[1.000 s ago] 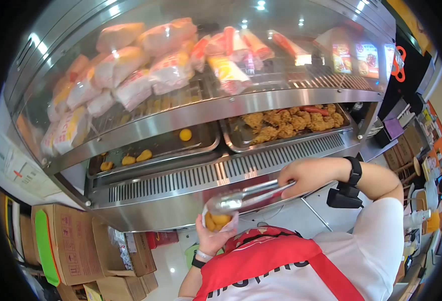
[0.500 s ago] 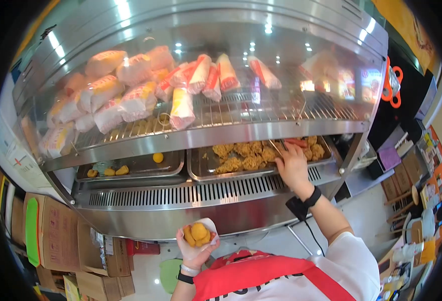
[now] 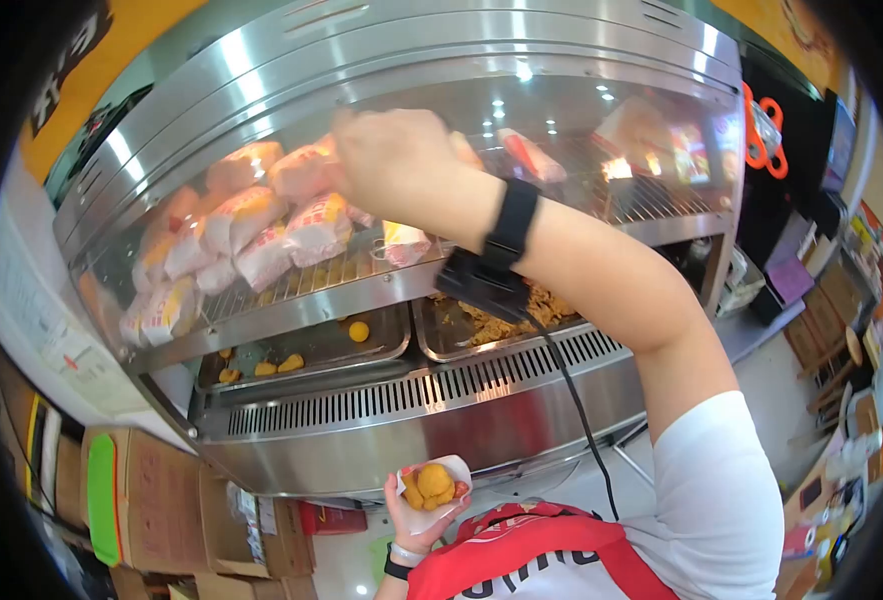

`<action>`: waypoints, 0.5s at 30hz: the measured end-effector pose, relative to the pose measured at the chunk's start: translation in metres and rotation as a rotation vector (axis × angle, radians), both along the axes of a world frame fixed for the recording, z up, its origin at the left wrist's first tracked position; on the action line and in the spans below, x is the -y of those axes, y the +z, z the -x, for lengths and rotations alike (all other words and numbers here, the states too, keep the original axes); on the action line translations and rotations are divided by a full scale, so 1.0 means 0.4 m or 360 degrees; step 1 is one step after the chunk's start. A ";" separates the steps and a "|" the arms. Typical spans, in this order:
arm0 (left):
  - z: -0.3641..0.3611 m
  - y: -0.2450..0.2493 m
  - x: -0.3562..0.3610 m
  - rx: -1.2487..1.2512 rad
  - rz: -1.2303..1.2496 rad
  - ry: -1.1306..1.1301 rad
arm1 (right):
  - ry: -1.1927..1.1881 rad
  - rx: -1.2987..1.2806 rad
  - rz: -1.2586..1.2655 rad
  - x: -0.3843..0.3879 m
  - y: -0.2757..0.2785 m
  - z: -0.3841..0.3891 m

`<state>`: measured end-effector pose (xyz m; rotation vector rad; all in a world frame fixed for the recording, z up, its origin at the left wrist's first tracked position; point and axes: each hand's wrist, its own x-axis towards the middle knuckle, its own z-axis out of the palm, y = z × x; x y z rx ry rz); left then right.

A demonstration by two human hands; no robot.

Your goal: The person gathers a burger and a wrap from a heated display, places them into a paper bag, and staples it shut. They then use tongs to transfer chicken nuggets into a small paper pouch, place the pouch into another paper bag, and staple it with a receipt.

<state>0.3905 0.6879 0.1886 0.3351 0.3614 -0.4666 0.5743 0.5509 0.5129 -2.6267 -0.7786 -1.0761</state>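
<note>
My left hand [image 3: 419, 522] is wrapped round a white paper cup of golden fried pieces [image 3: 431, 486], low in front of the steel warming cabinet [image 3: 441, 405]. Raised before the cabinet's glass, my right hand [image 3: 386, 160] is smeared by motion, and whether it holds anything cannot be made out. It is nearest the paper-wrapped items [image 3: 246, 220] on the upper wire rack and covers some of them. On the lower level, one tray [image 3: 311, 365] bears several small yellow pieces. My forearm partly hides the other tray, which has fried chicken [image 3: 486, 325] on it.
Cardboard boxes [image 3: 161, 500] and a green lid [image 3: 103, 498] stand at the lower left. A black cable [image 3: 576, 400] hangs from the device at my right wrist. Orange-handled tools [image 3: 764, 130] hang at the cabinet's right side.
My right hand has left the fried chicken tray and risen up and left, in front of the glass. The view has shifted; my left hand still holds the cup.
</note>
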 end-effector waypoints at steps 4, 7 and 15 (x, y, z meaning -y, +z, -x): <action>0.015 0.001 -0.050 -0.0141 -0.0194 -0.0029 | 0.0079 0.0309 0.0014 -0.009 -0.026 0.006; 0.005 -0.103 -0.105 0.0298 -0.0698 -0.0275 | 0.0124 0.0825 0.0156 0.004 -0.070 0.150; -0.039 -0.142 -0.037 0.0110 -0.0068 -0.0748 | 0.1651 -0.1499 -0.1268 0.131 -0.605 0.445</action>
